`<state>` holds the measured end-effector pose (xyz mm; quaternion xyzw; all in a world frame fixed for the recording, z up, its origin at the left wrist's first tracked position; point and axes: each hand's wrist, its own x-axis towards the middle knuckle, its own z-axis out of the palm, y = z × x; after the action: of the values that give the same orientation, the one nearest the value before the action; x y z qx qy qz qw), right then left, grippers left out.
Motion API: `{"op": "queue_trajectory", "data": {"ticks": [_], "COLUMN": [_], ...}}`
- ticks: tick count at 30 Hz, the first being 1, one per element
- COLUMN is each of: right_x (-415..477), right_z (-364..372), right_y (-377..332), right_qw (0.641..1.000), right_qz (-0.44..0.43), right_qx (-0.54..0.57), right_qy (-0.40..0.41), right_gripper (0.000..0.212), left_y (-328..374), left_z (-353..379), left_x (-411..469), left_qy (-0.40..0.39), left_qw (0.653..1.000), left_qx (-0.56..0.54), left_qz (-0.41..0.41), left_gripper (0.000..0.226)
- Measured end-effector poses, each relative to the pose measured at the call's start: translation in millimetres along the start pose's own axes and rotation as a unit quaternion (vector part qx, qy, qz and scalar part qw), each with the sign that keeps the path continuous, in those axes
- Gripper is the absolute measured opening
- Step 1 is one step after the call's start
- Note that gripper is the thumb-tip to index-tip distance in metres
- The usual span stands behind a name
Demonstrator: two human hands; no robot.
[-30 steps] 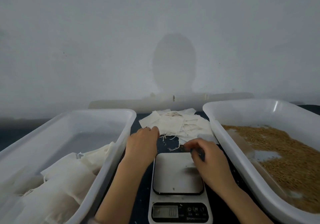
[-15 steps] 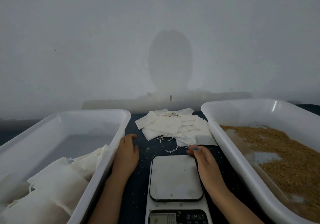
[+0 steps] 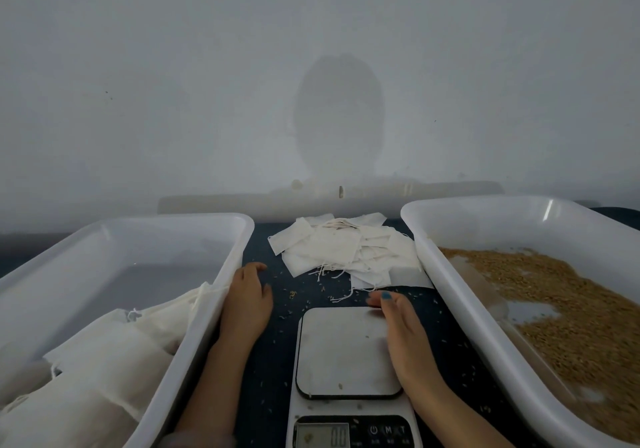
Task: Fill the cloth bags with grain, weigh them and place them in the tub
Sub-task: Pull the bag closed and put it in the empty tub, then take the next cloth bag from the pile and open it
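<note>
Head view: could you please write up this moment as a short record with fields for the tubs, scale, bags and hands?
Left tub: white, holds filled bags at its near end.
Right tub: white, holds loose grain.
Scale: between the tubs, platform bare but for stray grains, display seems to read zero.
Empty bags: flat pile beyond the scale.
Left hand: fingers loosely curled, beside the left tub, holding nothing.
Right hand: fingers straight, along the platform's right edge, holding nothing.

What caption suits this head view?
Both empty, left hand and right hand flank the zeroed scale between filled-bag tub and grain tub.
</note>
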<state>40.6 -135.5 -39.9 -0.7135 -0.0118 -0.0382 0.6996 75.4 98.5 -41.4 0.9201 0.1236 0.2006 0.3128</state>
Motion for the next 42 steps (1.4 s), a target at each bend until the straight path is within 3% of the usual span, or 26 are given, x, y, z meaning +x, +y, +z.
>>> {"op": "queue_trajectory", "data": {"ticks": [23, 42], "right_x": [-3.8, -14.1], "right_z": [7.1, 18.4], "right_y": [-2.3, -9.2], "right_qw": [1.000, 0.998], "right_qz": [0.000, 0.019], "right_qx": [0.010, 0.009], "right_qy": [0.001, -0.052], "right_gripper": [0.023, 0.022], "left_y": [-7.4, -9.7], "left_z": [-1.6, 1.0], "left_x": [-1.3, -5.5], "left_qy": [0.005, -0.016], "left_qw": [1.000, 1.000], "left_qx": [-0.011, -0.019], "left_qz": [-0.008, 0.005], "left_gripper": [0.034, 0.031]}}
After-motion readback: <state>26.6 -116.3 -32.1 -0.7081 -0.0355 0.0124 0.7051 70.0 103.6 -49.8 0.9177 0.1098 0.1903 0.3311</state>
